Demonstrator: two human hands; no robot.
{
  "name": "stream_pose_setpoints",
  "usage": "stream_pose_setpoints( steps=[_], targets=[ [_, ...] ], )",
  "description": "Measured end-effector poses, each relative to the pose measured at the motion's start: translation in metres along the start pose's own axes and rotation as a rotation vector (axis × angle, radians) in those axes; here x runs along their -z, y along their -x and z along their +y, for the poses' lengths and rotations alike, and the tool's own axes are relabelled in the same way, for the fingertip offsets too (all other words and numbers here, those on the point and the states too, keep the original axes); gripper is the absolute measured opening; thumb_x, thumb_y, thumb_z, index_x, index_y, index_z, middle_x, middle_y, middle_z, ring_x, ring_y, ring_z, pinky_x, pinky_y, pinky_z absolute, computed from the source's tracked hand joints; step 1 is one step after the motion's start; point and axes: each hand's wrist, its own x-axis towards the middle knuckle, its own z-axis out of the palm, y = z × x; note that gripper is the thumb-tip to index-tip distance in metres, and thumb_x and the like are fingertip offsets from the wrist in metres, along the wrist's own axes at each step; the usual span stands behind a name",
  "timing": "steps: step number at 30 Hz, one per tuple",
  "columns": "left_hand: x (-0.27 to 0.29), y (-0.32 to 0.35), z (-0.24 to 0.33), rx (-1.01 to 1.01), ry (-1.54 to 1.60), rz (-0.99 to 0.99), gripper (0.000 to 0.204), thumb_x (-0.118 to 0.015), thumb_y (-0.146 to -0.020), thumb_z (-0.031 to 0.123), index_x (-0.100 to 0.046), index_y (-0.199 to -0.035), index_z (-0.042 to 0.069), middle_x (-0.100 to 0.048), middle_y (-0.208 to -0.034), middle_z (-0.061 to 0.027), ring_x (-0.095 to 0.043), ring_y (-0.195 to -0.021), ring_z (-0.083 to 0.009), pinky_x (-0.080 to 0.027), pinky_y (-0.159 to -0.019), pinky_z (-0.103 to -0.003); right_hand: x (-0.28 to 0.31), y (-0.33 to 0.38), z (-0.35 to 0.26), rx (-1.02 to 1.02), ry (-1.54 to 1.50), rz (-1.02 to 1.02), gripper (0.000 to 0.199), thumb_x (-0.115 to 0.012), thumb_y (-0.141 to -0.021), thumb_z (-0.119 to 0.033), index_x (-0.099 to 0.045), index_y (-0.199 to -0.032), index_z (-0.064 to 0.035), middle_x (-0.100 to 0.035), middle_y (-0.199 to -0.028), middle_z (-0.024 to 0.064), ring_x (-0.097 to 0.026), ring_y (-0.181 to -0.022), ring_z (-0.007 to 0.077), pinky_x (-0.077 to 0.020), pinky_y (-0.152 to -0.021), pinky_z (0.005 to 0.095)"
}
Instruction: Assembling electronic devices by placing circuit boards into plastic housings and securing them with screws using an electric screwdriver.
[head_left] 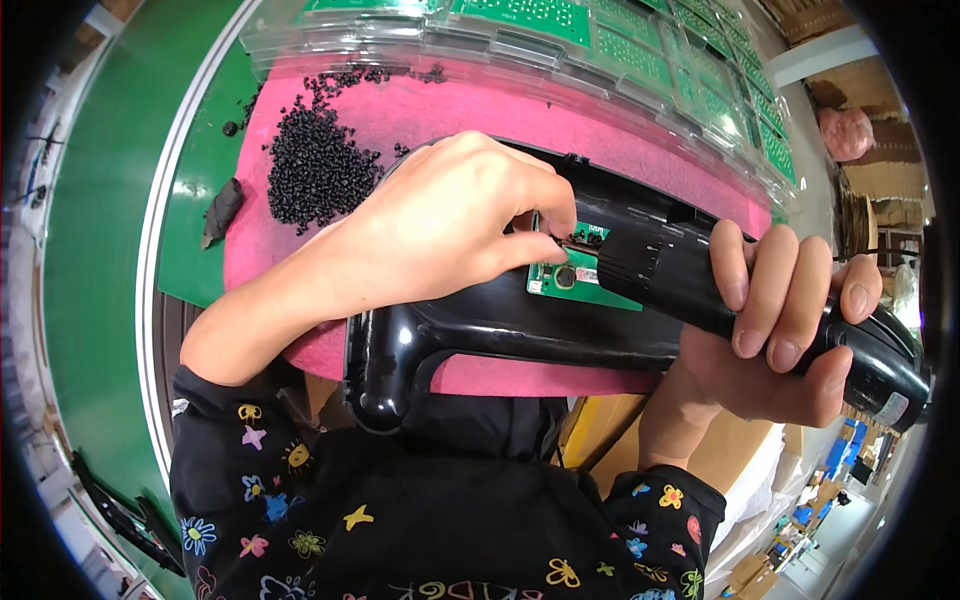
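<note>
My right hand (785,310) is wrapped round a black electric screwdriver (665,270), which lies aslant with its nose toward the left. Beside that nose, my left hand (470,220) has thumb and forefinger pinched together at the thin metal bit. Whatever small piece sits between those fingertips is hidden. Just beneath them a green circuit board (605,292) rests in a black plastic housing (520,335), partly covered by the screwdriver and my fingers. The housing has a rounded, handle-like end at lower left.
A pink mat (490,376) lies under the housing. Behind my left wrist is a heap of small black screws (315,165), with a dark crumpled lump (222,212) to its left. Clear plastic trays (640,75) of green boards line the far side.
</note>
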Motion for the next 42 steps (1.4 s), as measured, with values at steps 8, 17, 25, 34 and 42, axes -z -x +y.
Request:
stream_pose_setpoints(
  steps=[8,17,25,34,42],
  targets=[
    [0.001,-0.004,0.000,0.000,0.034,0.031,0.012,-0.074,-0.083,0.008,-0.070,-0.087,-0.002,-0.071,-0.082,-0.0109,-0.070,-0.073,-0.0240,-0.054,-0.064,-0.032,0.000,0.001,-0.002,-0.208,0.106,-0.003,0.032,-0.067,-0.087,-0.023,-0.046,-0.110,-0.0154,-0.051,-0.066,-0.0043,-0.048,-0.058,0.0099,-0.0379,-0.063,0.0297],
    [0.002,-0.003,0.006,0.115,-0.118,0.057,0.020,-0.064,-0.092,0.017,-0.063,-0.082,-0.001,-0.062,-0.071,-0.0140,-0.061,-0.067,-0.0336,-0.047,-0.060,-0.039,-0.014,0.002,0.015,-0.277,0.184,0.023,0.031,-0.067,-0.087,-0.022,-0.044,-0.105,-0.0129,-0.049,-0.066,-0.0017,-0.047,-0.056,0.0116,-0.0381,-0.060,0.0307],
    [0.001,0.002,0.003,0.071,-0.079,0.096,0.022,-0.068,-0.087,0.019,-0.056,-0.093,0.002,-0.062,-0.081,-0.0121,-0.062,-0.074,-0.0338,-0.048,-0.063,-0.041,-0.016,-0.001,0.025,-0.285,0.089,-0.156,0.035,-0.070,-0.078,-0.001,-0.046,-0.104,-0.0052,-0.053,-0.071,0.0039,-0.048,-0.062,0.0147,-0.0422,-0.061,0.0297],
    [0.000,0.003,-0.003,0.019,-0.184,-0.062,0.019,-0.071,-0.082,0.018,-0.062,-0.090,0.003,-0.063,-0.086,-0.0105,-0.064,-0.086,-0.0322,-0.051,-0.071,-0.042,-0.021,0.004,0.024,-0.276,0.100,-0.073,0.035,-0.072,-0.082,-0.011,-0.047,-0.105,-0.0068,-0.051,-0.070,0.0019,-0.047,-0.060,0.0138,-0.0410,-0.060,0.0297],
    [0.000,0.009,-0.012,-0.166,-0.174,-0.116,0.018,-0.071,-0.082,0.016,-0.063,-0.090,0.003,-0.062,-0.084,-0.0085,-0.064,-0.086,-0.0299,-0.053,-0.069,-0.041,-0.013,0.004,0.013,0.013,0.026,0.045,0.026,-0.065,-0.088,-0.023,-0.050,-0.107,-0.0120,-0.051,-0.066,-0.0032,-0.046,-0.056,0.0093,-0.0385,-0.065,0.0290]
  ],
)
